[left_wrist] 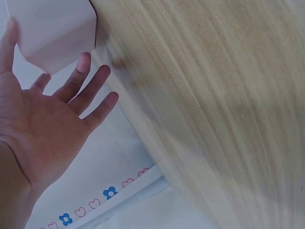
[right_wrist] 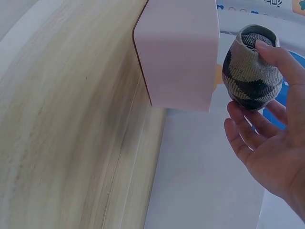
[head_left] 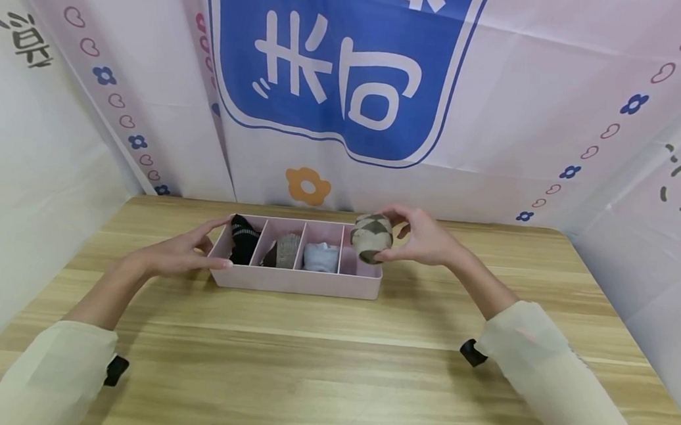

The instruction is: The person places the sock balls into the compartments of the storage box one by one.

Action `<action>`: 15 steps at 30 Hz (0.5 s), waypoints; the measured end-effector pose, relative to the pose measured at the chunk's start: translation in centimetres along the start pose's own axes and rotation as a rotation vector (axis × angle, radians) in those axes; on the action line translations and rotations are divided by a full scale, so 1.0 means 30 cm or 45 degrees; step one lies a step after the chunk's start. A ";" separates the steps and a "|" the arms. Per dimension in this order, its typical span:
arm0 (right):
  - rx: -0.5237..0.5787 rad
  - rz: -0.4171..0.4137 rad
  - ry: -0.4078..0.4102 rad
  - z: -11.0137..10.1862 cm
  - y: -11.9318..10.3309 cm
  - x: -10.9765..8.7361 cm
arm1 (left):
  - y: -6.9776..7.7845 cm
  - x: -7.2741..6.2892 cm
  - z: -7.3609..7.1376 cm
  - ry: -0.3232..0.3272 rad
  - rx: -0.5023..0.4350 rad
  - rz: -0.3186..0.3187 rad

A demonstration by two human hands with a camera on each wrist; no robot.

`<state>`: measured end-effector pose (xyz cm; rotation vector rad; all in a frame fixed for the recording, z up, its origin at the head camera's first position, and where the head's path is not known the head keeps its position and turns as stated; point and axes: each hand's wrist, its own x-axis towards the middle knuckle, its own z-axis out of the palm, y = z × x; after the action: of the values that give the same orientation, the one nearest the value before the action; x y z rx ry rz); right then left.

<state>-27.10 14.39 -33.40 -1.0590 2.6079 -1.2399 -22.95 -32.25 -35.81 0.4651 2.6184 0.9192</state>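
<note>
A pink divided box [head_left: 294, 282] stands on the table, its compartments in a row. My left hand [head_left: 180, 251] spans its left end, thumb along the front wall and index finger at the back corner; the other fingers spread free in the left wrist view. My right hand [head_left: 424, 238] holds a rolled sock [head_left: 372, 236] with a brown-and-beige diamond pattern over the rightmost compartment, thumb at its rolled opening [right_wrist: 257, 38] and fingertips under the other end. A black sock [head_left: 244, 240], a grey-brown sock bundle [head_left: 287, 251] and a light grey sock [head_left: 321, 257] lie in the other compartments.
The wooden table [head_left: 300, 368] ends at the back against a hanging white cloth [head_left: 513, 119] with a blue sign print. Cloth walls also rise at the left and right. Black straps [head_left: 473, 352] hang at both sleeves.
</note>
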 end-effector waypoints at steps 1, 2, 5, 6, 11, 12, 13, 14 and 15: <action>-0.005 0.001 -0.001 0.003 -0.002 0.004 | -0.003 0.001 0.000 0.004 0.008 0.000; -0.007 0.003 -0.001 0.005 -0.004 0.007 | -0.005 0.002 0.001 0.009 0.014 0.000; -0.018 0.008 -0.002 0.012 -0.006 0.015 | -0.009 0.004 0.002 0.024 0.036 0.000; -0.023 0.006 -0.002 0.014 -0.006 0.018 | -0.009 0.004 0.002 0.030 0.041 0.003; -0.070 -0.002 -0.005 0.023 -0.008 0.030 | -0.005 0.002 0.002 0.060 0.061 0.029; -0.081 -0.002 -0.007 0.026 -0.008 0.032 | -0.005 0.002 0.002 0.065 0.062 0.033; -0.092 -0.001 -0.012 0.030 -0.007 0.035 | -0.005 0.001 0.003 0.068 0.064 0.037; -0.100 0.003 -0.017 0.033 -0.006 0.038 | -0.005 0.001 0.003 0.071 0.065 0.041; -0.113 0.007 -0.022 0.036 -0.006 0.039 | -0.005 0.002 0.003 0.072 0.064 0.043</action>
<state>-27.53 12.87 -33.73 -1.0708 2.6734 -1.1186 -22.99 -32.30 -35.98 0.5048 2.6979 0.8912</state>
